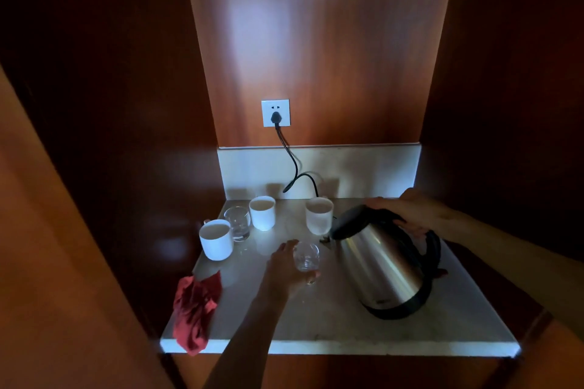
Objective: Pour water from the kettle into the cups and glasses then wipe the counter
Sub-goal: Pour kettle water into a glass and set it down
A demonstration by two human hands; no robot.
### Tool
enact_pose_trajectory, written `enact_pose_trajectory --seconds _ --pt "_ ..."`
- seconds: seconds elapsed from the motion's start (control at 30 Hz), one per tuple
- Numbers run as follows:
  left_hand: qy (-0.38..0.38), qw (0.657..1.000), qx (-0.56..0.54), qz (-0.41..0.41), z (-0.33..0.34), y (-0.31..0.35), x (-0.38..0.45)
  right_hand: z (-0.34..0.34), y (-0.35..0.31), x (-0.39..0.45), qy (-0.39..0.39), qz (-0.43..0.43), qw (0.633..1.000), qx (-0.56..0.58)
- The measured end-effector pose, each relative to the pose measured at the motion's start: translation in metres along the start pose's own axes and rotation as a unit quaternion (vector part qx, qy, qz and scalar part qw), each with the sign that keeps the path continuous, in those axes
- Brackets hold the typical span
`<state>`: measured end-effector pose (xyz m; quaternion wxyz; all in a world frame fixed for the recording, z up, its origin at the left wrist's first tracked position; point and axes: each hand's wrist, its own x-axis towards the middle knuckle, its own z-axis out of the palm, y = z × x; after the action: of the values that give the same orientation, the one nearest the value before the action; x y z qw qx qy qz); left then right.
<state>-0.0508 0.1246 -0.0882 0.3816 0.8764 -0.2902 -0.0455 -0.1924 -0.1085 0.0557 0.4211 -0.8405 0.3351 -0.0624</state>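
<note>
A steel kettle (384,265) with a black lid and handle is tilted to the left over the pale counter (316,322). My right hand (410,211) grips its handle from above. My left hand (284,268) holds a small clear glass (306,256) just left of the kettle's spout. Three white cups stand further back: one at the left (216,243), one in the middle (262,213), one near the spout (319,215). A second clear glass (237,223) stands between the left two cups. A crumpled red cloth (196,309) lies at the counter's front left corner.
A black cord (294,164) runs from a white wall socket (275,113) down behind the cups. Dark wooden panels close in the counter on the left, right and back. The counter's front edge (347,349) is near me.
</note>
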Motion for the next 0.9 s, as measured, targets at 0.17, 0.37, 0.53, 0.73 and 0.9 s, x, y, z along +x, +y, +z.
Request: enact_pose_trajectory --seconds 0.17,0.37,0.53,0.73,0.9 --pt "0.008 1.0 -0.022 0.011 -0.001 -0.003 0.0 0.011 -0.01 0.004 -0.018 -0.001 0.999 -0.044" --pt "0.004 1.0 -0.028 0.007 0.003 -0.006 0.001 0.021 -0.023 0.016 -0.022 -0.002 0.997 -0.076" --pt "0.008 1.0 -0.016 0.024 0.005 -0.011 0.002 0.019 -0.028 0.019 -0.016 0.009 0.995 -0.101" --pt "0.009 0.999 -0.023 0.022 0.007 -0.012 0.002 0.024 -0.027 0.016 -0.021 0.001 0.994 -0.106" --pt "0.018 0.999 -0.02 0.026 0.008 -0.013 0.002 0.023 -0.031 0.014 -0.032 -0.013 0.993 -0.115"
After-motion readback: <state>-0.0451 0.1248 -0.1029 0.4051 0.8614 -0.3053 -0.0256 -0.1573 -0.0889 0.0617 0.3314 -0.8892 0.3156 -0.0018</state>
